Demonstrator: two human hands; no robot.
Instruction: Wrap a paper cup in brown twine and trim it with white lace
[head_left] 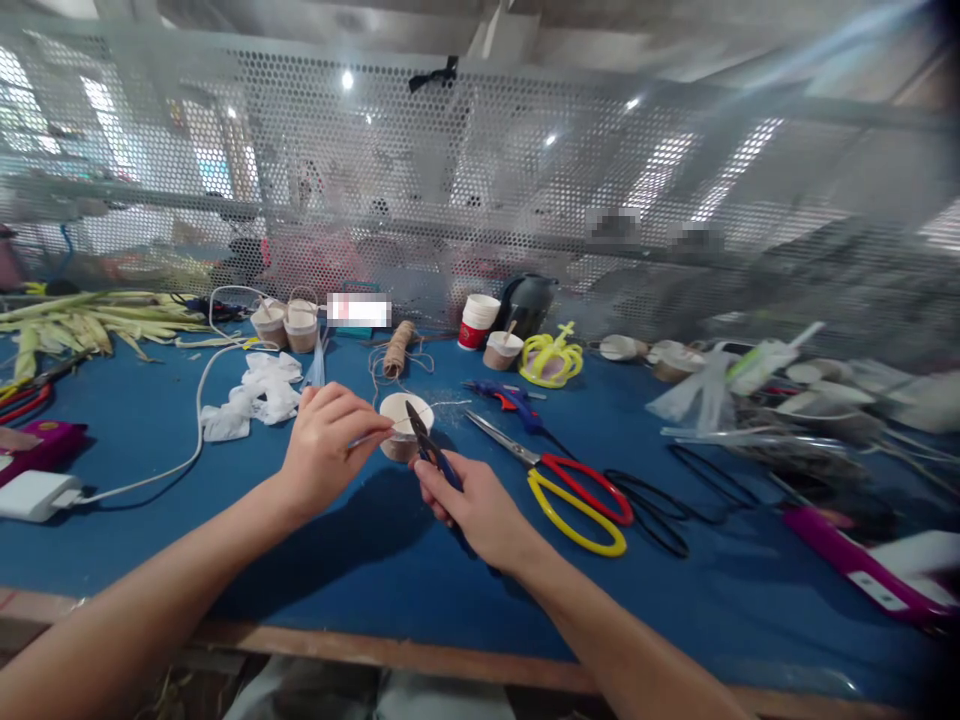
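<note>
My left hand point(330, 440) is closed in a pinch on one end of a thin, pale strand point(450, 403); whether it is wire or string I cannot tell. In my right hand point(480, 500) is a pair of pliers point(418, 425) with dark jaws and blue handles. The jaws point up and away, crossing the strand just right of my left fingertips. Behind and below them stands a paper cup point(397, 408) with a white top and brown side, partly hidden. Right of my right hand lie scissors point(525, 455) with one red and one yellow handle.
Beyond the cup lie a twine roll point(397, 350) and a blue glue gun point(510, 395). A yellow crown-shaped piece point(551, 360) and stacked cups point(478, 322) stand farther back. White crumpled paper point(259, 390) and a cable point(199, 420) lie left. Plastic bags point(697, 390) clutter the right.
</note>
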